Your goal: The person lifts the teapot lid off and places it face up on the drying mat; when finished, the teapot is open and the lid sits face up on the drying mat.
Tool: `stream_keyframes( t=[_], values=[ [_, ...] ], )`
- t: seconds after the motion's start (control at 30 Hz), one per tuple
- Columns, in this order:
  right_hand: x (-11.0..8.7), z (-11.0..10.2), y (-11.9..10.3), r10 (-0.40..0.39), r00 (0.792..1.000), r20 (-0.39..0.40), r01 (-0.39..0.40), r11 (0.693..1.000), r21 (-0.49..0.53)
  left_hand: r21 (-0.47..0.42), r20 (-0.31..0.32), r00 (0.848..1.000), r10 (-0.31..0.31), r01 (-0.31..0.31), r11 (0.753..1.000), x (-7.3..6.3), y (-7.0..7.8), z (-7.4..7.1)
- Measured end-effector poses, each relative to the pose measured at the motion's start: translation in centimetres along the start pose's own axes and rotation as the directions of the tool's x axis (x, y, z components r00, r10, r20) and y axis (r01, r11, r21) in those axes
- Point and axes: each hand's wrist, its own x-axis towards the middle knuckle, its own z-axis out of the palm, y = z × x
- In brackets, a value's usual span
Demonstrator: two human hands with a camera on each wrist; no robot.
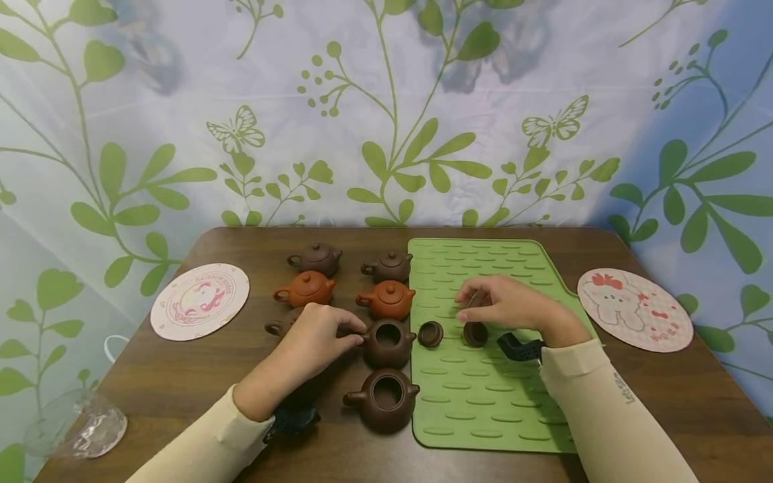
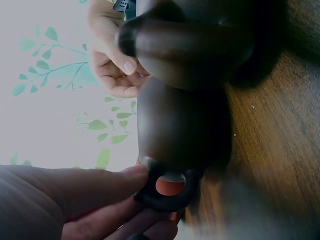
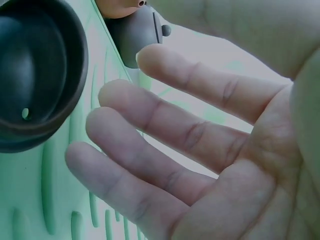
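My left hand (image 1: 319, 333) pinches the handle (image 2: 167, 204) of a lidless brown teapot (image 1: 386, 352) standing on the table beside the mat. A second lidless brown teapot (image 1: 385, 409) sits just in front of it. Over the green mat (image 1: 483, 419) hovers my right hand (image 1: 513, 305), its fingers (image 3: 170, 120) spread and loosely bent, holding nothing. Two small brown lids, a left lid (image 1: 431, 334) and a right lid (image 1: 476, 334), lie hollow side up on the mat. In the right wrist view a lid (image 3: 75, 60) with a small hole appears close by.
Behind are a lidded dark teapot (image 1: 389, 266) and an orange teapot (image 1: 389, 302). Further left stand another dark teapot (image 1: 319, 259), an orange one (image 1: 308, 291), and a brown one (image 1: 280, 326) partly hidden by my left hand. Round mats (image 1: 199, 302) flank both sides; a clear glass (image 1: 99, 429) is front left.
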Motion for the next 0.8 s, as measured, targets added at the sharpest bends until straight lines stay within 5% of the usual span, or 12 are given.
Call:
stream_keyframes(
  t=[0.57, 0.8],
  values=[
    [1.0, 0.9, -0.7, -0.1, 0.993, -0.057, 0.098, 0.994, -0.043, -0.01, -0.039, 0.999, -0.025, 0.025, 1.0, 0.8, 0.4, -2.3],
    [1.6, 1.4, -2.1, -0.131, 0.99, -0.055, 0.127, 0.99, -0.066, -0.004, -0.031, 0.999, -0.028, 0.027, 1.0, 2.0, 0.5, -3.6]
  ],
)
